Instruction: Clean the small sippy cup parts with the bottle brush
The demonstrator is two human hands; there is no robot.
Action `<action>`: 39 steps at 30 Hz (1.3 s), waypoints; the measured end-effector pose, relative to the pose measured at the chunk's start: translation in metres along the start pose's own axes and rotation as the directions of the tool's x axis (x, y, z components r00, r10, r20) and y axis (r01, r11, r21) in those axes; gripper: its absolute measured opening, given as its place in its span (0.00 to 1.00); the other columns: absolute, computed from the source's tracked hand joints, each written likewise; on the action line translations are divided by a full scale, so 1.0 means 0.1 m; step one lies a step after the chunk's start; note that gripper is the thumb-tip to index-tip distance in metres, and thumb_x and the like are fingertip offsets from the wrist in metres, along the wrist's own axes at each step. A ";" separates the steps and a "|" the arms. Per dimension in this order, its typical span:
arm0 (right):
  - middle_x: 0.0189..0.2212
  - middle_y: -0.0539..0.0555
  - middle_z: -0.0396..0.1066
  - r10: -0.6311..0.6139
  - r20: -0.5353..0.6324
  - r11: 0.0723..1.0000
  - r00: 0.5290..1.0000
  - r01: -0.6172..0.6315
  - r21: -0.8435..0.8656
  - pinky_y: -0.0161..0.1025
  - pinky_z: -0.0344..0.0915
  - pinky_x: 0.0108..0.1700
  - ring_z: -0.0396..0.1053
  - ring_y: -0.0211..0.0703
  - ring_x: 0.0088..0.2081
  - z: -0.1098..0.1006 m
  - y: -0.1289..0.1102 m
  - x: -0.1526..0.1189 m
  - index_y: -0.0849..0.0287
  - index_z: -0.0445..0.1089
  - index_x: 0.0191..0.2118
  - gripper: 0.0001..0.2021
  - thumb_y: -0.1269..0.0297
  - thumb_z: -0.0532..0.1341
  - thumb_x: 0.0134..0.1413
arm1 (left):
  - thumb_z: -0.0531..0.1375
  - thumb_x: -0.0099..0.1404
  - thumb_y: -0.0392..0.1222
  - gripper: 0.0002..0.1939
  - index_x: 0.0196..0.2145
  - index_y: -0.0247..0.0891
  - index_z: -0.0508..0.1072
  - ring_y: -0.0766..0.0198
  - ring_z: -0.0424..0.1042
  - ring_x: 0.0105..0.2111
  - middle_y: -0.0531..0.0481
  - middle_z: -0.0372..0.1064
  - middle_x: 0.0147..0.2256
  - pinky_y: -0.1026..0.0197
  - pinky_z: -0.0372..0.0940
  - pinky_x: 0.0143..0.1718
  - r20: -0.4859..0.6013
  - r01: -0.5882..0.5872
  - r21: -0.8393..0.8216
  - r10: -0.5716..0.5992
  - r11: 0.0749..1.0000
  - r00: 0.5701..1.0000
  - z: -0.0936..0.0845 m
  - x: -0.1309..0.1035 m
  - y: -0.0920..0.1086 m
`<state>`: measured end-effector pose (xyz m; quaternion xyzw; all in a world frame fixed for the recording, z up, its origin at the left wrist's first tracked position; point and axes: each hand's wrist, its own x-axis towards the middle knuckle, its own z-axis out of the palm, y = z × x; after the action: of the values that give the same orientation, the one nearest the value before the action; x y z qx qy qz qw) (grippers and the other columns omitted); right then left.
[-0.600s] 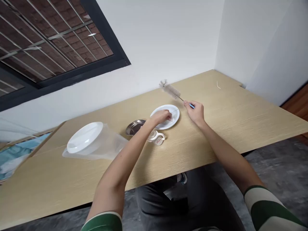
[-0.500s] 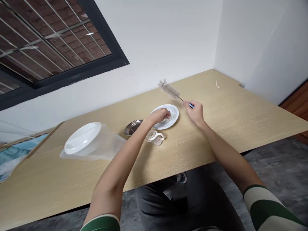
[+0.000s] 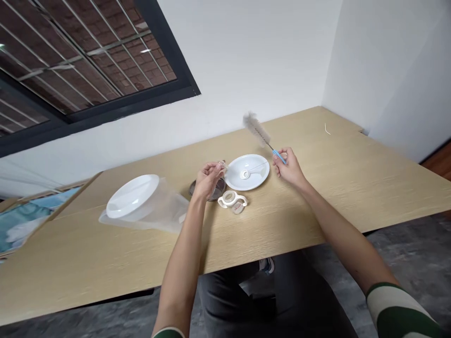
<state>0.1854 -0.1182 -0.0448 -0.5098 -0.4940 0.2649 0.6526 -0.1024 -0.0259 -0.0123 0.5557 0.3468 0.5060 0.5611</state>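
While your right hand (image 3: 289, 167) grips a brush (image 3: 264, 137) near the middle, your left hand (image 3: 207, 179) pinches a small clear piece (image 3: 221, 164) left of the plate (image 3: 252, 183). One white ring (image 3: 241, 174) is already on the plate; the bristles (image 3: 257, 129) touch no part yet.

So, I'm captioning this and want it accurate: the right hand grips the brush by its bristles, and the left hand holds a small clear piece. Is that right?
Not quite: in the head view, the right hand grips the brush by its blue handle. The rest stands: the left hand holds a small clear piece.
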 end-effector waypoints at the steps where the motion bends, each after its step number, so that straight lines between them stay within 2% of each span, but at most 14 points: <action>1: 0.32 0.48 0.73 0.017 0.030 1.000 0.999 -0.017 0.021 0.37 0.62 0.27 0.63 0.36 0.22 0.01 0.02 0.00 0.51 0.58 0.45 0.23 0.37 0.60 0.59 | 0.80 0.44 0.51 0.28 0.37 0.39 0.74 0.60 0.80 0.45 0.41 0.80 0.48 0.64 0.72 0.41 -0.038 -0.004 -0.038 0.003 0.999 0.999 -0.05 -0.02 -0.04; 4: 0.34 0.51 0.75 -0.037 0.043 0.999 0.998 0.039 -0.036 0.41 0.69 0.37 0.72 0.42 0.33 0.01 0.02 -0.03 0.52 0.60 0.45 0.22 0.40 0.62 0.58 | 0.82 0.41 0.46 0.36 0.47 0.40 0.78 0.60 0.79 0.48 0.40 0.78 0.53 0.64 0.72 0.46 -0.084 -0.030 -0.103 0.021 0.994 0.996 -0.16 -0.07 -0.17; 6: 0.41 0.56 0.78 -0.104 0.054 0.982 0.993 0.111 -0.153 0.45 0.70 0.46 0.75 0.47 0.43 -0.01 -0.02 -0.06 0.54 0.67 0.46 0.20 0.42 0.60 0.62 | 0.82 0.41 0.45 0.39 0.52 0.39 0.77 0.58 0.78 0.51 0.39 0.77 0.54 0.62 0.72 0.52 -0.098 -0.058 -0.092 0.049 0.994 0.994 -0.21 -0.10 -0.24; 8: 0.46 0.58 0.79 -0.143 0.097 0.939 0.985 0.166 -0.300 0.47 0.69 0.49 0.75 0.50 0.46 -0.03 -0.08 -0.10 0.55 0.72 0.48 0.19 0.45 0.57 0.66 | 0.81 0.44 0.48 0.39 0.53 0.37 0.78 0.56 0.79 0.51 0.38 0.77 0.54 0.59 0.71 0.55 -0.121 -0.091 -0.047 0.084 0.995 0.989 -0.23 -0.14 -0.30; 10: 0.44 0.58 0.80 -0.157 0.145 0.882 0.977 0.204 -0.425 0.46 0.69 0.45 0.76 0.50 0.43 -0.04 -0.13 -0.14 0.55 0.74 0.48 0.19 0.47 0.56 0.67 | 0.79 0.48 0.50 0.36 0.52 0.37 0.78 0.56 0.80 0.49 0.38 0.77 0.53 0.56 0.71 0.56 -0.141 -0.114 -0.017 0.110 0.993 0.984 -0.23 -0.18 -0.33; 12: 0.41 0.58 0.80 -0.162 0.195 0.846 0.967 0.238 -0.477 0.45 0.68 0.41 0.75 0.49 0.38 -0.04 -0.16 -0.18 0.57 0.75 0.48 0.18 0.49 0.57 0.66 | 0.78 0.50 0.53 0.32 0.49 0.36 0.79 0.56 0.81 0.46 0.38 0.78 0.51 0.54 0.72 0.56 -0.156 -0.118 -0.035 0.111 0.992 0.981 -0.21 -0.23 -0.34; 15: 0.39 0.57 0.80 -0.194 0.271 0.827 0.943 0.306 -0.472 0.42 0.67 0.37 0.74 0.45 0.34 -0.01 -0.20 -0.24 0.59 0.73 0.50 0.18 0.51 0.57 0.67 | 0.76 0.51 0.57 0.30 0.45 0.34 0.79 0.55 0.82 0.43 0.39 0.80 0.44 0.52 0.73 0.53 -0.176 -0.111 -0.072 0.097 0.991 0.980 -0.17 -0.27 -0.34; 18: 0.39 0.57 0.80 -0.235 0.322 0.808 0.917 0.369 -0.460 0.41 0.68 0.34 0.72 0.42 0.29 0.04 -0.25 -0.31 0.60 0.72 0.54 0.18 0.54 0.57 0.68 | 0.76 0.50 0.60 0.30 0.42 0.35 0.79 0.59 0.81 0.40 0.41 0.80 0.41 0.56 0.74 0.48 -0.219 -0.129 -0.063 0.112 0.990 0.969 -0.15 -0.28 -0.34; 23: 0.44 0.59 0.81 -0.412 0.350 0.723 0.841 0.536 -0.436 0.42 0.71 0.41 0.78 0.46 0.39 0.12 -0.29 -0.39 0.58 0.76 0.54 0.16 0.57 0.56 0.70 | 0.75 0.52 0.58 0.27 0.41 0.35 0.79 0.62 0.79 0.38 0.43 0.79 0.41 0.58 0.74 0.46 -0.303 -0.184 -0.016 0.171 0.983 0.938 -0.12 -0.30 -0.34; 28: 0.37 0.56 0.81 -0.435 0.394 0.668 0.810 0.583 -0.462 0.40 0.68 0.35 0.76 0.44 0.33 0.17 -0.22 -0.41 0.58 0.78 0.52 0.16 0.58 0.56 0.71 | 0.77 0.49 0.58 0.27 0.36 0.33 0.79 0.63 0.77 0.32 0.45 0.78 0.32 0.59 0.73 0.41 -0.328 -0.165 -0.025 0.148 0.986 0.933 -0.07 -0.35 -0.27; 33: 0.39 0.56 0.81 -0.413 0.389 0.604 0.823 0.568 -0.560 0.40 0.67 0.36 0.77 0.44 0.36 0.15 -0.15 -0.39 0.57 0.78 0.49 0.15 0.58 0.56 0.71 | 0.77 0.48 0.57 0.25 0.33 0.34 0.81 0.65 0.75 0.29 0.47 0.78 0.30 0.61 0.71 0.38 -0.320 -0.138 -0.062 0.111 0.988 0.941 -0.03 -0.39 -0.23; 37: 0.37 0.57 0.81 -0.426 0.298 0.582 0.854 0.511 -0.633 0.40 0.66 0.34 0.77 0.45 0.33 0.10 -0.20 -0.35 0.57 0.79 0.48 0.16 0.56 0.55 0.71 | 0.78 0.46 0.57 0.25 0.32 0.34 0.81 0.66 0.75 0.30 0.47 0.79 0.31 0.62 0.71 0.38 -0.336 -0.147 -0.062 0.118 0.987 0.934 -0.05 -0.39 -0.22; 39: 0.38 0.58 0.81 -0.446 0.242 0.617 0.862 0.492 -0.615 0.41 0.68 0.36 0.77 0.46 0.35 0.08 -0.25 -0.35 0.57 0.79 0.47 0.17 0.55 0.55 0.71 | 0.78 0.47 0.57 0.25 0.33 0.35 0.82 0.65 0.75 0.30 0.47 0.79 0.32 0.61 0.71 0.39 -0.345 -0.157 -0.054 0.129 0.986 0.930 -0.06 -0.39 -0.22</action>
<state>0.1611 -0.1528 -0.0344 -0.5499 -0.6914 -0.0893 0.4600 -0.1135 -0.0589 -0.0417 0.4608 0.3765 0.6475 0.4761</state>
